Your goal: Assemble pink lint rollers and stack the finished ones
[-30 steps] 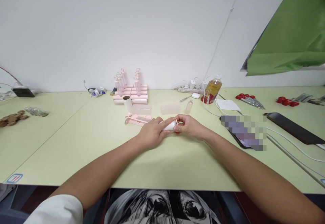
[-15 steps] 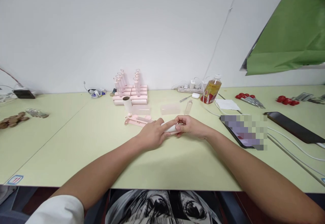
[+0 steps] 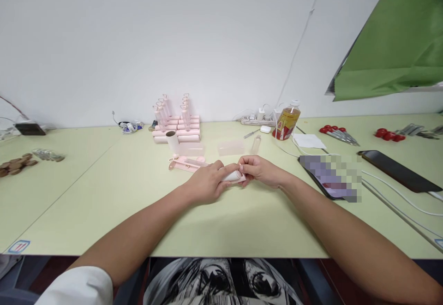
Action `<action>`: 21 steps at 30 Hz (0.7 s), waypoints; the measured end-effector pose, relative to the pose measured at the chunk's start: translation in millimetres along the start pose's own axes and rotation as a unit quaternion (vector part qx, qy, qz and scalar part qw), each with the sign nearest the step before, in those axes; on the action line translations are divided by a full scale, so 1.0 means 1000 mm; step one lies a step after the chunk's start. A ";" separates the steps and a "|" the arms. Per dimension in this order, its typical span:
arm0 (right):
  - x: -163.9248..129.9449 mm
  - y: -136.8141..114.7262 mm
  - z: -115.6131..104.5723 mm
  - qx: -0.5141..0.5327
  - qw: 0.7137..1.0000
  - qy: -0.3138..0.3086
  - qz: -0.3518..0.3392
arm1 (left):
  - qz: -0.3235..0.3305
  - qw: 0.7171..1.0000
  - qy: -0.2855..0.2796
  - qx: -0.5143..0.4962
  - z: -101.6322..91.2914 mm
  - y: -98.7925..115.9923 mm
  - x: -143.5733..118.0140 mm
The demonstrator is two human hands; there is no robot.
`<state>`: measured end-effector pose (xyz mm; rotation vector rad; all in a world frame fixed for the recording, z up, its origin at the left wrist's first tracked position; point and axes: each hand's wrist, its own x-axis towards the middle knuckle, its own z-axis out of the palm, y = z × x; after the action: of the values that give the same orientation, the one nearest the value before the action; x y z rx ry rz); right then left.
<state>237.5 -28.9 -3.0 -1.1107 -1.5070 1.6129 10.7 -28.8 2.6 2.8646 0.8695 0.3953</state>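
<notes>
A white lint roller roll (image 3: 232, 176) with a pale pink part along its near side lies between my hands, low over the table. My left hand (image 3: 208, 180) is wrapped over its left part, the index finger stretched along the top. At its right end, my right hand (image 3: 254, 169) pinches the pink part's edge with thumb and fingers; a small detail there is hidden. Left of my left hand rest pink plastic parts (image 3: 184, 164). Behind them an upright white roll with a brown core (image 3: 172, 142) stands beside a translucent pink cover (image 3: 191, 149).
Another translucent cover (image 3: 231, 147) and a small clear tube (image 3: 256, 144) lie beyond my hands. Pink cylinders (image 3: 177, 135) are stacked at the wall with clear-handled pieces on top. On the right are a drink bottle (image 3: 287, 121), phones (image 3: 398, 170), cables and red-capped items (image 3: 335, 132).
My right fingers have shifted slightly at the roll's right end, and more of the white end and pink edge shows. My left hand keeps its hold. The view has moved a little.
</notes>
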 end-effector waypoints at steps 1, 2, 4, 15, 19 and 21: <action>0.000 0.001 0.000 0.001 1.000 0.000 -0.001 | 0.002 1.000 -0.004 0.001 -0.001 0.000 0.000; 0.000 0.001 0.000 0.000 1.000 0.000 -0.002 | 0.002 1.000 -0.007 0.004 -0.002 0.000 0.000; 0.000 0.002 -0.001 -0.004 1.000 0.004 -0.003 | 0.000 1.000 -0.014 0.008 -0.003 0.001 0.000; 0.001 0.005 0.001 -0.033 0.999 0.010 -0.022 | -0.041 0.998 -0.011 0.036 -0.001 0.004 0.003; 0.001 0.006 0.003 -0.052 0.997 0.016 -0.045 | -0.049 0.998 -0.009 0.041 -0.001 0.003 0.002; 0.001 0.005 0.003 -0.059 0.997 0.018 -0.050 | -0.051 0.998 -0.008 0.043 -0.001 0.003 0.002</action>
<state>234.8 -30.1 -8.4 -1.1031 -1.6250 1.4445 14.2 -30.2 4.6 2.8792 1.0500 0.3308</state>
